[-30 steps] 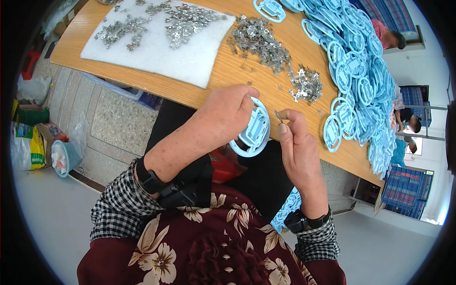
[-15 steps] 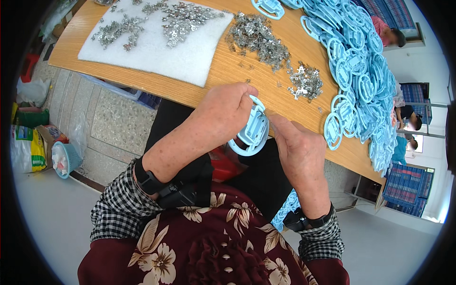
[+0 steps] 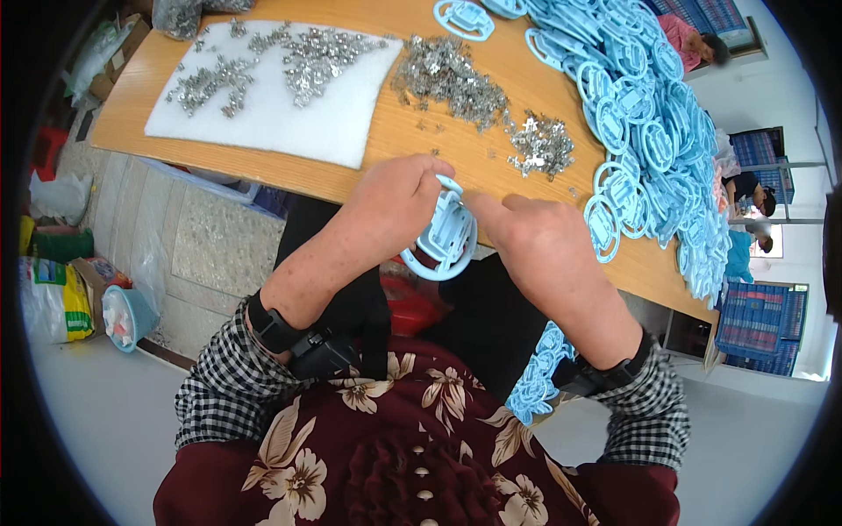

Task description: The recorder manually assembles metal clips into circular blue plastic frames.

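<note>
My left hand (image 3: 396, 203) is closed round the upper left rim of an oval light-blue plastic frame (image 3: 454, 247), held above my lap just off the table's front edge. The frame has a raised, slotted middle, and its lower rim curves below my fingers. At its upper right side, my right hand (image 3: 545, 241) has its fingers curled, with the tips at the frame's inner part. Whatever those fingertips may pinch is hidden. Small silvery metal clips lie beyond my hands, the nearest being a small heap (image 3: 542, 145).
A larger clip heap (image 3: 449, 83) lies behind. More clips rest on a white felt pad (image 3: 338, 145) at left. Similar blue frames (image 3: 653, 131) are piled along the table's right side, with more (image 3: 533, 377) below by my right forearm. A blue basket (image 3: 132, 317) stands on the floor.
The frame and my left hand have shifted slightly left. My right hand has turned, its forearm swinging outward, with the fingertips still at the frame. The table view has shifted a little.
</note>
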The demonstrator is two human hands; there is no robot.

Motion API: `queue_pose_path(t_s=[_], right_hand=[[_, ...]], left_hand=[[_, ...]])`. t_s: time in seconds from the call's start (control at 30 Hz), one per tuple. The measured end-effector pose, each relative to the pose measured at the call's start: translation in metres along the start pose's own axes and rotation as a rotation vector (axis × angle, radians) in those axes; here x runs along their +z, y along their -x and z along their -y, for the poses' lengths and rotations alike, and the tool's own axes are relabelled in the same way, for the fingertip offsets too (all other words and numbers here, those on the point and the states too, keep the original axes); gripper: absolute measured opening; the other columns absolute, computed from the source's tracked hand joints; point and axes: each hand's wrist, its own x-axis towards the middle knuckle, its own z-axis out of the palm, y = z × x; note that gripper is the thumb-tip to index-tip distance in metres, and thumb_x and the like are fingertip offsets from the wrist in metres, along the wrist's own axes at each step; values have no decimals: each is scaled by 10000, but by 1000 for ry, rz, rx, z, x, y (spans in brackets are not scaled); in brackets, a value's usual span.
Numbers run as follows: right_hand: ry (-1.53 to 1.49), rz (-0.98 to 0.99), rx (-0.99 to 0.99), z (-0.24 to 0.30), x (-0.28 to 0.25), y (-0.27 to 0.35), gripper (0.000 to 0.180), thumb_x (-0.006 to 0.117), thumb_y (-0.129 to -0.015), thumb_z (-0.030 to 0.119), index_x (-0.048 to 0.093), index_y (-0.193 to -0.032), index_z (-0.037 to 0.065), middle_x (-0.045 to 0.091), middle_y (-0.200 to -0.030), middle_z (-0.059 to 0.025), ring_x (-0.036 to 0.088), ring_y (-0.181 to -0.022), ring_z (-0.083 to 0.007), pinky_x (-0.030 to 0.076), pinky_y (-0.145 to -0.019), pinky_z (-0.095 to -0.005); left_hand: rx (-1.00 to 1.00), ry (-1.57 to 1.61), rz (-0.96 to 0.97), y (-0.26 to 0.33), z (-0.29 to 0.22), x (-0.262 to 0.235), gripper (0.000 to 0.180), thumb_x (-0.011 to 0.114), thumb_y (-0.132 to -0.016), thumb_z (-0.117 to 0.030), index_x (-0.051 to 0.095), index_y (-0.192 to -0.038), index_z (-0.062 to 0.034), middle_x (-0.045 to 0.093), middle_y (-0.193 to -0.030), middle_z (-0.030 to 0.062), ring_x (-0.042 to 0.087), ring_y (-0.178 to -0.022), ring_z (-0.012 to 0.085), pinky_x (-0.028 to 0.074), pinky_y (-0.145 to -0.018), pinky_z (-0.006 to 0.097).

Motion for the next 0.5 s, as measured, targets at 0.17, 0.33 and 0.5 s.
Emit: queue_pose_path(t_s=[0.17, 0.33, 0.5], right_hand=[[-834, -315, 469, -3, 61, 37, 261, 643, -977, 217, 623, -1182, 56, 585, -677, -30, 578, -560, -139, 450, -513, -321], [-1850, -171, 733, 20, 59, 49, 283, 598, -1034, 261, 605, -1189, 24, 526, -757, 82, 379, -556, 3, 272, -485, -166], [-1824, -150, 748, 12, 52, 60, 256, 593, -1036, 248, 614, -1162, 25, 508, -736, 81, 376, -559, 11, 270, -481, -171]], left_hand=[[-167, 351, 129, 6, -10, -5, 361, 406, -1006, -138, 632, -1224, 41, 707, -1007, 68, 653, -877, 107, 523, -773, 257], [-131, 470, 201, 22, -9, 5, 375, 416, -1003, -136, 613, -1280, 23, 686, -1037, 35, 627, -892, 69, 511, -776, 228], [66, 191, 279, 29, -19, 7, 394, 521, -952, -115, 591, -1312, 27, 679, -1089, 82, 636, -944, 131, 522, -833, 284]])
